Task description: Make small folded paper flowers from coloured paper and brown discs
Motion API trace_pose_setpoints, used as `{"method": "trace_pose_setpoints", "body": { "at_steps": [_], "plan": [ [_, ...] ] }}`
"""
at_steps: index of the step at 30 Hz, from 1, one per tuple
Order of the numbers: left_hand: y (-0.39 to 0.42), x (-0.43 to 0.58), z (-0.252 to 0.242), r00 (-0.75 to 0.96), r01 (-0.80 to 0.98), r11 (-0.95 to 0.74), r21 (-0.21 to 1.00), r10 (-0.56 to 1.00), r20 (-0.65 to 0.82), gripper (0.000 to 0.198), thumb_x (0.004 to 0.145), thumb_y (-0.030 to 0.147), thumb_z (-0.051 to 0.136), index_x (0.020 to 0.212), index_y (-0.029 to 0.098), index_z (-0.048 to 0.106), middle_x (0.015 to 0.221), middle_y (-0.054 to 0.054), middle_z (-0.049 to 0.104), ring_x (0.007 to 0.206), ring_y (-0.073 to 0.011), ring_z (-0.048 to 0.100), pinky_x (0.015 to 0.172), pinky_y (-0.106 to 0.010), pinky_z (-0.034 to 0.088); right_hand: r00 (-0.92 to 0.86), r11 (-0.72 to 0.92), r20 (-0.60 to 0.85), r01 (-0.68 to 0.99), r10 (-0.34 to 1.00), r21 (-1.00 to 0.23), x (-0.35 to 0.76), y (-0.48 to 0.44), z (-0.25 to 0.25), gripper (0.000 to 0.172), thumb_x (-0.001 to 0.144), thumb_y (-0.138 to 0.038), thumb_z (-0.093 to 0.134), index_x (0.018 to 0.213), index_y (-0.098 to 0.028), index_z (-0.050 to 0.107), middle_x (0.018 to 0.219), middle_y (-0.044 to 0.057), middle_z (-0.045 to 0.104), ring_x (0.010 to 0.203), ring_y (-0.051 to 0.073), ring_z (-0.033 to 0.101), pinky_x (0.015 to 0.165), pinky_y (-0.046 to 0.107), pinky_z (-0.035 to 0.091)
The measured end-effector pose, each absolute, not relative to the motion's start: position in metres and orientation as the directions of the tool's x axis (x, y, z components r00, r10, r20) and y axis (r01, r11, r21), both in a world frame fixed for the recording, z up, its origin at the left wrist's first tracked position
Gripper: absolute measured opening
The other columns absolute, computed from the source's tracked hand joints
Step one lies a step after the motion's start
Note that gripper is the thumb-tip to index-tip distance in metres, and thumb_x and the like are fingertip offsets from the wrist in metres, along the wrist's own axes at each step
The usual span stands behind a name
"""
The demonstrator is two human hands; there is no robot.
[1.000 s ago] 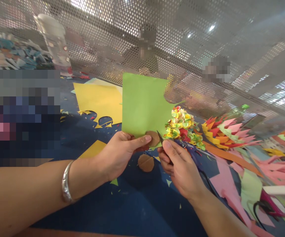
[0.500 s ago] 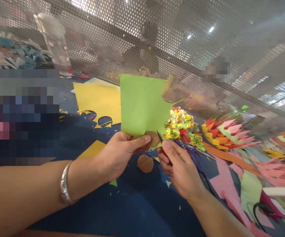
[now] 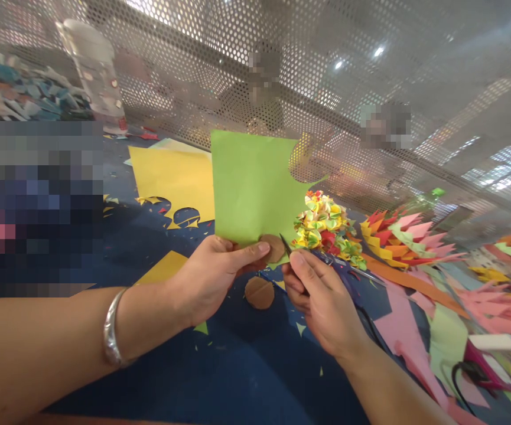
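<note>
My left hand [image 3: 213, 274], with a silver bangle on its wrist, pinches the bottom edge of an upright green paper sheet [image 3: 250, 186] together with a brown paper disc [image 3: 273, 248] pressed against it. My right hand [image 3: 321, 298] is closed round a pair of scissors [image 3: 302, 260]. Their blade tip touches the green sheet right beside the brown disc. A second brown disc [image 3: 259, 292] lies flat on the blue table [image 3: 220, 366] just below both hands.
A yellow sheet [image 3: 173, 180] with cut-outs lies behind the green one. Folded paper flowers [image 3: 326, 227], spiky coloured cut-outs [image 3: 408, 239] and pink scraps [image 3: 410, 336] crowd the right. A perforated metal screen [image 3: 282, 71] stands behind, with people beyond it. A clear bottle [image 3: 93, 68] stands far left.
The green sheet has shifted slightly left. Both hands keep their grips and stay almost in place.
</note>
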State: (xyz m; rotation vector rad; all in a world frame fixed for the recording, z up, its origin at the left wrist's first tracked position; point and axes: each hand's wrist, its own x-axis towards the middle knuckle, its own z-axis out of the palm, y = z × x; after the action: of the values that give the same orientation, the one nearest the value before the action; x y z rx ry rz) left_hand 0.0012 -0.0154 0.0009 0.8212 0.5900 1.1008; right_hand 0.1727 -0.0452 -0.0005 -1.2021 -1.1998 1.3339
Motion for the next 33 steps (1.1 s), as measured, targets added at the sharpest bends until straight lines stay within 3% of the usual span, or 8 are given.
{"method": "trace_pose_setpoints", "body": {
  "at_steps": [8, 14, 22, 28, 33],
  "plan": [
    [-0.009, 0.0, 0.001, 0.296, -0.438, 0.078, 0.896, 0.953, 0.061, 0.021, 0.073, 0.028, 0.081, 0.091, 0.016, 0.079, 0.094, -0.008, 0.077, 0.092, -0.0226, 0.068, 0.091, -0.034, 0.052, -0.104, -0.041, -0.048, 0.067, 0.993, -0.997, 0.177, -0.043, 0.002, 0.034, 0.092, -0.051, 0.06, 0.079, -0.02, 0.058, 0.061, -0.007, 0.028, 0.05, 0.008, 0.02, 0.046, 0.026, 0.012],
    [-0.007, -0.001, 0.003, 0.273, -0.361, 0.03, 0.932, 0.959, 0.075, 0.022, 0.072, 0.032, 0.081, 0.088, 0.017, 0.08, 0.09, -0.008, 0.078, 0.093, -0.0241, 0.07, 0.09, -0.035, 0.052, -0.101, -0.018, -0.031, 0.125, 0.994, -0.992, 0.179, -0.045, 0.005, 0.035, 0.093, -0.052, 0.058, 0.077, -0.021, 0.057, 0.06, -0.007, 0.027, 0.05, 0.009, 0.02, 0.045, 0.027, 0.013],
    [-0.004, -0.004, 0.005, 0.25, -0.2, -0.125, 0.972, 0.953, 0.173, 0.018, 0.079, 0.03, 0.074, 0.073, 0.013, 0.071, 0.071, -0.005, 0.07, 0.068, -0.0174, 0.061, 0.068, -0.03, 0.048, -0.107, -0.006, -0.02, 0.13, 0.994, -0.991, 0.18, -0.045, 0.004, 0.035, 0.094, -0.05, 0.058, 0.077, -0.02, 0.056, 0.06, -0.007, 0.026, 0.049, 0.007, 0.019, 0.045, 0.026, 0.012],
    [-0.007, -0.001, 0.012, 0.305, -0.375, -0.187, 0.908, 0.9, 0.311, 0.008, 0.082, 0.022, 0.071, 0.083, 0.016, 0.066, 0.072, -0.002, 0.065, 0.07, -0.0157, 0.059, 0.072, -0.028, 0.047, -0.113, -0.004, -0.019, 0.13, 0.993, -0.991, 0.179, -0.047, 0.004, 0.035, 0.096, -0.049, 0.056, 0.076, -0.02, 0.055, 0.061, -0.007, 0.026, 0.05, 0.007, 0.02, 0.045, 0.026, 0.012],
    [-0.007, 0.0, 0.011, 0.322, -0.391, -0.193, 0.9, 0.887, 0.33, 0.006, 0.084, 0.016, 0.068, 0.088, 0.014, 0.065, 0.074, -0.003, 0.066, 0.07, -0.0152, 0.061, 0.073, -0.027, 0.05, -0.11, -0.012, -0.027, 0.139, 0.994, -0.99, 0.179, -0.045, 0.004, 0.036, 0.096, -0.049, 0.056, 0.076, -0.019, 0.055, 0.06, -0.007, 0.025, 0.049, 0.007, 0.02, 0.044, 0.026, 0.012]
  ]
}}
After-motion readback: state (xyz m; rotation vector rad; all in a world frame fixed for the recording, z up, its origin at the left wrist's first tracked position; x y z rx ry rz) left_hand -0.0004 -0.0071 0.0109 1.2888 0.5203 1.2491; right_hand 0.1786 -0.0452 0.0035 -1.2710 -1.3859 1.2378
